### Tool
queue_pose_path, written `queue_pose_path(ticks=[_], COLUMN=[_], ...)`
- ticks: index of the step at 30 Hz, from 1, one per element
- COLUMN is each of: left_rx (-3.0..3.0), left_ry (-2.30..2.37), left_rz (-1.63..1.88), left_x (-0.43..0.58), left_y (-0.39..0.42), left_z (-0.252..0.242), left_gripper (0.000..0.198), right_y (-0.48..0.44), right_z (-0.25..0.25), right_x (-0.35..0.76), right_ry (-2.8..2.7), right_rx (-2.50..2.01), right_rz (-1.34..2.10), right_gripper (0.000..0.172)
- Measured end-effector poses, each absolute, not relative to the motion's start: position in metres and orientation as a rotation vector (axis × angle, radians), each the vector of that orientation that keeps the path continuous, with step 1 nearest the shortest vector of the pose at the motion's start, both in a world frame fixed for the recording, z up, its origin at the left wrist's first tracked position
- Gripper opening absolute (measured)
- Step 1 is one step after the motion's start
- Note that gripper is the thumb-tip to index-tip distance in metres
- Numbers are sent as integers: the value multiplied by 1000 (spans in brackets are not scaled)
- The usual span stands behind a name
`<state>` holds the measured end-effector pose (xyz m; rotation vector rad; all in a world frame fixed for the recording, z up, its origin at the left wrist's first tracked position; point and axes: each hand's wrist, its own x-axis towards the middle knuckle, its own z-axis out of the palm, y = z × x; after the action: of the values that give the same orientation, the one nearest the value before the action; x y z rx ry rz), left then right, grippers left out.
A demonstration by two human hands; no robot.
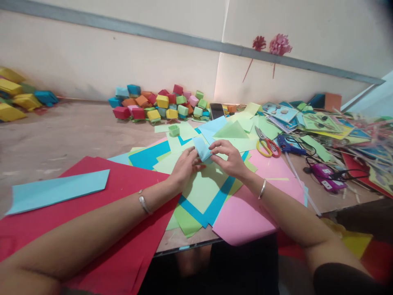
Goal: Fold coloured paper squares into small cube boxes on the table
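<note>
Head view: we pinch the folded blue paper, left hand at its eight o'clock, right hand at four; its long axis seemingly runs eleven to five.

Bare hands, silver bangle at each wrist

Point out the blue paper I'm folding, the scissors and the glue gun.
blue paper (pixel 202 150): head view, its folded middle.
scissors (pixel 264 141): head view, where the handles meet.
glue gun (pixel 286 144): head view, its blue body.
</note>
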<state>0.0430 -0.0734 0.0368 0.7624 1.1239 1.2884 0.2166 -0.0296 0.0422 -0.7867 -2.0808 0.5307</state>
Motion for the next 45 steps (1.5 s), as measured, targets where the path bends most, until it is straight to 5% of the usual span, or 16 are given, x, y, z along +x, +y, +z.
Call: queue_pose_path(ticks=[3, 8, 30, 45], left_rx=[1265, 1920, 1873, 2000], left_ry=[1360, 1315, 1485, 1430], left_rz=[1478, 1238, 1036, 859], left_x=[34, 28, 29, 27], left_y=[-73, -73, -72, -72], left_z=[40, 45, 47, 43], left_gripper=[35, 20, 19, 16], right_y=[-30, -27, -20, -12], right_z=[45, 45, 46, 40], right_x=[217, 220, 223, 228], right_ry=[-2125, -2190, -2130, -2413], right_rx=[-767, -732, -829, -677], right_rz=[576, 669, 1239, 786], right_gripper=[8, 7, 22, 17])
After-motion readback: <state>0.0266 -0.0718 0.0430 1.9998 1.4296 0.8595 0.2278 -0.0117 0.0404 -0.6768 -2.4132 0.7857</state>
